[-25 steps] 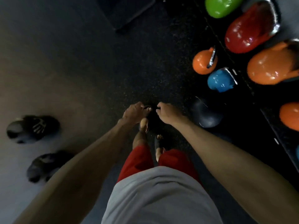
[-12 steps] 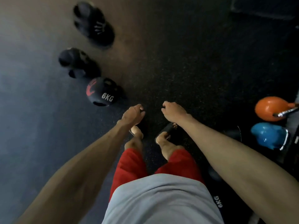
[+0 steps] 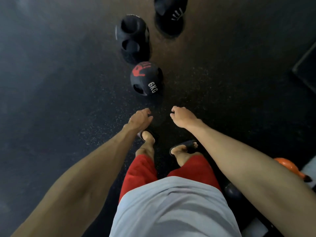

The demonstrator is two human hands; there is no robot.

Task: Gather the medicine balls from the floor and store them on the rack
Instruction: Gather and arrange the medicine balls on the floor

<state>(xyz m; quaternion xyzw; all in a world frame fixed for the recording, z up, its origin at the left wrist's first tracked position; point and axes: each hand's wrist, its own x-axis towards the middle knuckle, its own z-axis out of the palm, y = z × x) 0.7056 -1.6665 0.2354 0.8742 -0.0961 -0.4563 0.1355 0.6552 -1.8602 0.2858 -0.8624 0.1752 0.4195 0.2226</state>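
Three black medicine balls lie on the floor (image 3: pixel 68 100) in the upper centre of the frame, the 6KG ball (image 3: pixel 147 79) nearest. Just below it, the left hand (image 3: pixel 139 119) and right hand (image 3: pixel 182 117) hang loosely curled, holding nothing. The pickup looks about to start: bend, then grip both sides.

single head-worn wide-angle view, looking steeply down past the person's own torso and arms, dark floor (image 3: pixel 68 100) below, medicine balls (image 3: pixel 146 79) ahead near the top edge
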